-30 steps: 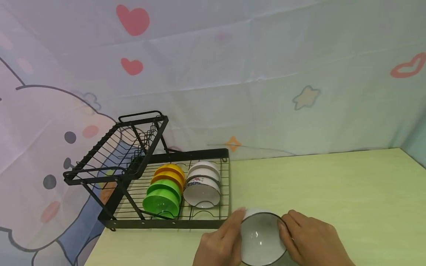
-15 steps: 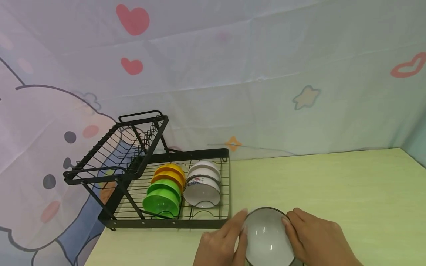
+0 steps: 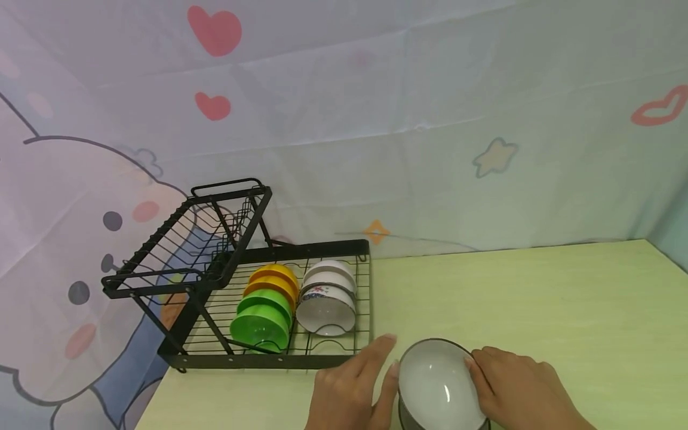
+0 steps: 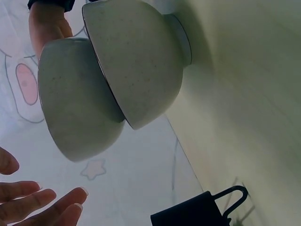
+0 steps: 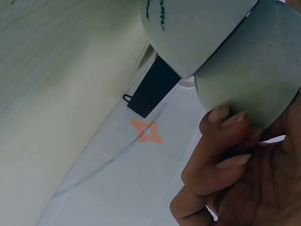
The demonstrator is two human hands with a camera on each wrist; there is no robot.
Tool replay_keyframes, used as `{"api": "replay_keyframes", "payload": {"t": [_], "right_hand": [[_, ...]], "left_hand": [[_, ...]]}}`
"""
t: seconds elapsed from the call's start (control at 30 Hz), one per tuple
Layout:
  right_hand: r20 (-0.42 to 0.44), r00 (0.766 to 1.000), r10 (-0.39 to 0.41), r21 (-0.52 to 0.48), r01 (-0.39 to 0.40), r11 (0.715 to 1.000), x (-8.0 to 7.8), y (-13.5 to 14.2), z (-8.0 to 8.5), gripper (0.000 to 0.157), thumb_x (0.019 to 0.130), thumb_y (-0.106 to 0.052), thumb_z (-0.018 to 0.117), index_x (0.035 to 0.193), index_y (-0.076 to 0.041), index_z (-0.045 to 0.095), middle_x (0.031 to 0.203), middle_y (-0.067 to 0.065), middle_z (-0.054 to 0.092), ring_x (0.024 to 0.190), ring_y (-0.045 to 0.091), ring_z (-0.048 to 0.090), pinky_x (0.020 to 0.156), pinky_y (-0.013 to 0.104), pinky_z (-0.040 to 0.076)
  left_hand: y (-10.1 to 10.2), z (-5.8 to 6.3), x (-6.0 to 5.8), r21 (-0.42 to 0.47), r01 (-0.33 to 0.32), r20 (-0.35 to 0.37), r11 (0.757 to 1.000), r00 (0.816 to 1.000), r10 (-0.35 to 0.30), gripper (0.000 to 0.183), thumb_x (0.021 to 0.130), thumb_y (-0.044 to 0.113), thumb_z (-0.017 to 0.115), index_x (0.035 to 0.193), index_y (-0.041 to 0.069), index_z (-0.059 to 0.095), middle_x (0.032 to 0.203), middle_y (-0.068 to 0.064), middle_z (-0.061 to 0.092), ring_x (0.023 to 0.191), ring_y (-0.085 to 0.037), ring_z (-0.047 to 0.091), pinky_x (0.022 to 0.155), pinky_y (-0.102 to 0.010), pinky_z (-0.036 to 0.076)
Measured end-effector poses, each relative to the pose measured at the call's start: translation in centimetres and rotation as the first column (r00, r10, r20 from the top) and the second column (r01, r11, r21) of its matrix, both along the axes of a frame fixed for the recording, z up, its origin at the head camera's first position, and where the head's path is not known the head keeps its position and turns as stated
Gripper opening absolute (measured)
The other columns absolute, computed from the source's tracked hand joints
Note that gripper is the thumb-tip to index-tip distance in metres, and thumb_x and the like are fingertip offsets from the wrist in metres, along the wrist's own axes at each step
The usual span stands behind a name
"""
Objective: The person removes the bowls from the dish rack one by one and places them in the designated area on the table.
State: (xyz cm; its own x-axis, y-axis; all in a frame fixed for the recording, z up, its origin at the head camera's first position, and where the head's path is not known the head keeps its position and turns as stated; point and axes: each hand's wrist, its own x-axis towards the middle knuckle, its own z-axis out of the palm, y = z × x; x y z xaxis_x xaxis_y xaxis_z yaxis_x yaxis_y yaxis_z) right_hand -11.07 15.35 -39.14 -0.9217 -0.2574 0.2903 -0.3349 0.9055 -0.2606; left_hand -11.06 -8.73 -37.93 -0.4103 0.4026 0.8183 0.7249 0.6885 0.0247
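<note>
My right hand (image 3: 518, 382) grips the right rim of a white bowl (image 3: 441, 382) with a dark edge. That bowl tilts, its hollow facing me. In the left wrist view, the held bowl (image 4: 75, 99) rests partly inside a second white bowl (image 4: 141, 61), whose foot is at the tabletop. Blue-green marks decorate the second bowl (image 5: 197, 28) in the right wrist view. To the left of the bowls is my left hand (image 3: 346, 388), its fingers extended and apart from them; the left wrist view shows a gap between its fingers (image 4: 42, 202) and the held bowl.
A black two-tier dish rack (image 3: 269, 361) stands on the left of the pale green table (image 3: 516, 298). On its lower tier stand orange bowls (image 3: 274, 278), green bowls (image 3: 260, 328) and white bowls (image 3: 326, 313) in two rows. A patterned cloth (image 3: 333, 149) hangs behind.
The bowl in my right hand has shifted to the right, and more of the bowl beneath shows. My left hand has let go of the rim and moved slightly left, fingers spreading.
</note>
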Motion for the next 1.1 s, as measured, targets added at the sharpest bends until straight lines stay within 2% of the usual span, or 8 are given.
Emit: {"api": "replay_keyframes", "payload": {"t": [0.13,0.27,0.47,0.67,0.9,1.1], "right_hand": [[0.1,0.995,-0.011,-0.003,0.012,1.0,-0.1,0.1,0.0,0.031,0.092,-0.025,0.055,0.063,-0.024,0.043,0.055,-0.013,0.037,0.047,0.006,0.036,0.04,0.028,0.032],[0.168,0.986,-0.012,-0.001,0.012,1.0,-0.2,0.1,-0.1,0.03,0.093,-0.027,0.053,0.065,-0.024,0.046,0.057,-0.012,0.04,0.049,0.007,0.039,0.041,0.03,0.034],[0.19,0.982,-0.014,0.0,0.014,1.0,-0.1,-0.1,-0.1,0.031,0.092,-0.027,0.055,0.063,-0.024,0.045,0.057,-0.012,0.041,0.049,0.006,0.039,0.042,0.028,0.034],[0.23,0.973,-0.005,0.018,0.0,1.0,-0.3,0.0,-0.4,0.03,0.092,-0.028,0.056,0.063,-0.024,0.048,0.058,-0.012,0.043,0.05,0.007,0.04,0.042,0.029,0.036],[0.246,0.969,0.003,0.057,-0.018,0.998,-0.4,0.0,-0.8,0.034,0.092,-0.033,0.055,0.06,-0.025,0.046,0.058,-0.012,0.044,0.051,0.008,0.042,0.044,0.033,0.038],[0.266,0.964,-0.001,0.036,-0.009,0.999,-0.2,0.1,-0.8,0.042,0.091,-0.039,0.056,0.056,-0.024,0.04,0.051,-0.01,0.039,0.047,0.007,0.038,0.043,0.029,0.035]], "left_hand": [[-0.3,0.0,-0.6,0.002,-0.006,-0.073,1.0,0.997,0.006,0.03,0.09,0.021,0.055,0.114,0.006,0.064,0.1,-0.004,0.071,0.07,-0.01,0.067,0.041,-0.014,0.048],[-0.6,0.0,-0.9,0.003,-0.014,-0.079,1.0,0.997,0.014,0.028,0.089,0.02,0.055,0.111,0.007,0.066,0.098,-0.004,0.072,0.068,-0.01,0.066,0.041,-0.014,0.048],[-0.8,0.0,-1.2,-0.001,-0.04,-0.06,0.999,0.997,0.04,0.026,0.088,0.02,0.056,0.108,0.008,0.067,0.098,-0.003,0.072,0.062,-0.006,0.06,0.046,-0.018,0.051],[-1.0,0.1,-1.5,0.017,-0.055,-0.082,0.998,0.995,0.056,0.023,0.087,0.019,0.058,0.103,0.008,0.069,0.1,-0.004,0.072,0.085,-0.013,0.066,0.056,-0.028,0.058],[-1.3,0.2,-1.7,0.019,-0.079,-0.072,0.997,0.994,0.08,0.023,0.087,0.019,0.058,0.105,0.009,0.069,0.103,-0.003,0.071,0.087,-0.012,0.065,0.056,-0.029,0.057],[-1.9,0.2,-1.8,0.004,-0.109,-0.015,0.994,0.994,0.109,0.024,0.087,0.019,0.058,0.108,0.01,0.068,0.105,-0.002,0.07,0.085,-0.012,0.065,0.054,-0.027,0.056]]}}
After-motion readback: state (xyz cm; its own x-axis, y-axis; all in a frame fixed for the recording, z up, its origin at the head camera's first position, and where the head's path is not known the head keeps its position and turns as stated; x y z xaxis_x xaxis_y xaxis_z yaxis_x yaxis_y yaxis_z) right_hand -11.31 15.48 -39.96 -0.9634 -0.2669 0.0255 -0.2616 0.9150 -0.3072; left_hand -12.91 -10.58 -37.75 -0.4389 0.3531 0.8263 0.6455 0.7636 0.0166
